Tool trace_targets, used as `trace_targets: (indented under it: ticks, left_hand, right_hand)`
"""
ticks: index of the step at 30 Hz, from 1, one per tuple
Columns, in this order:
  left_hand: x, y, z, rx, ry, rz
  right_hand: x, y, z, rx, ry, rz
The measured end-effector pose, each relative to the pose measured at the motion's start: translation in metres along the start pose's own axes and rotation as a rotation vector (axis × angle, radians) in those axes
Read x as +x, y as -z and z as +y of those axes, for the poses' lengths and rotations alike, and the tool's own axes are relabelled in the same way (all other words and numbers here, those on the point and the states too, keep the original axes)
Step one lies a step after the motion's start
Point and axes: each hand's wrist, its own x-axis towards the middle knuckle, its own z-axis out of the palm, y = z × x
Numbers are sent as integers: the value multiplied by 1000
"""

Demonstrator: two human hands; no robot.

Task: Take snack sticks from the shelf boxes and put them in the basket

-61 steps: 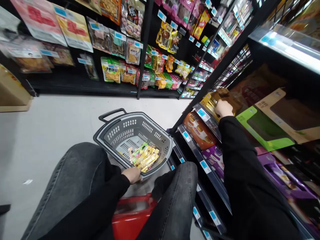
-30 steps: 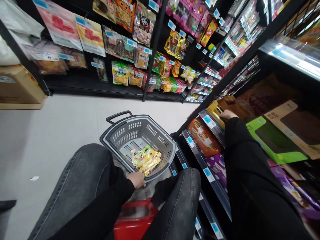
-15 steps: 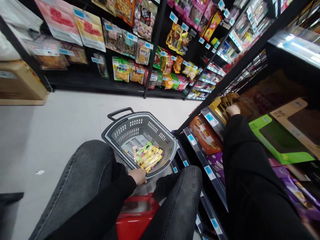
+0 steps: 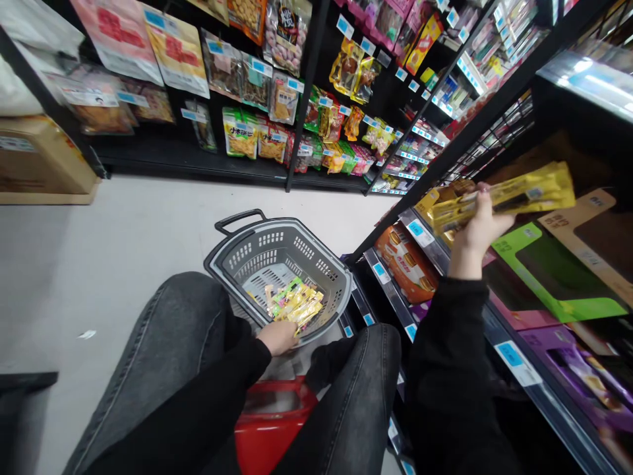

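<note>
My right hand (image 4: 479, 227) is raised in front of the right shelf, closed on several long yellow snack packets (image 4: 529, 191) that stick out on both sides of the fingers. Just below it is an opened yellow display box (image 4: 428, 203) on the shelf. My left hand (image 4: 279, 338) is closed at the near rim of a grey shopping basket (image 4: 267, 254), its fingertips partly hidden. Inside the basket, next to that hand, lies a loose pile of yellow and green snack packets (image 4: 299, 305).
Below the basket a red plastic basket (image 4: 270, 439) stands between my legs. Green (image 4: 539, 264) and purple (image 4: 578, 369) snack boxes line the right shelf. Ahead is a black rack (image 4: 198, 158) of hanging snack bags. A cardboard box (image 4: 44, 158) sits at left.
My right hand has come up and out of the display box, bringing yellow snack packets with it. My left hand has shifted slightly forward over the basket rim.
</note>
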Motion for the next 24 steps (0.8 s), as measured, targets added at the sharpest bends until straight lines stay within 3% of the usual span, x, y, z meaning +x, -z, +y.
trace_targets:
  ticks: [2, 5, 8, 10, 12, 14, 17, 20, 24]
  left_hand:
    - [0, 7, 7, -134, -50, 29]
    - [-3, 17, 16, -391, -118, 41]
    - [-7, 20, 18, -1040, -258, 11]
    - [-11, 18, 18, -1392, -277, -31]
    - [-12, 11, 19, -1474, -201, -100]
    - [-13, 3, 20, -1468, -92, -200]
    - [-10, -6, 22, -1471, 51, -301]
    - [-8, -6, 23, -1446, 85, -285]
    - [-6, -2, 22, -1379, 38, -236]
  right_hand:
    - [-60, -5, -11, 427, -131, -115]
    - [-156, -21, -14, 813, -504, -462]
    - [-241, -44, -9, 936, -860, -734]
    - [-287, -58, -5, 958, -964, -778]
    - [-320, -70, 1, 962, -992, -731]
    - [-340, -79, 9, 920, -1000, -677]
    - [-346, -83, 26, 721, -969, -677]
    - [-336, -81, 42, 502, -882, -725]
    - [-324, -76, 48, 611, -862, -773]
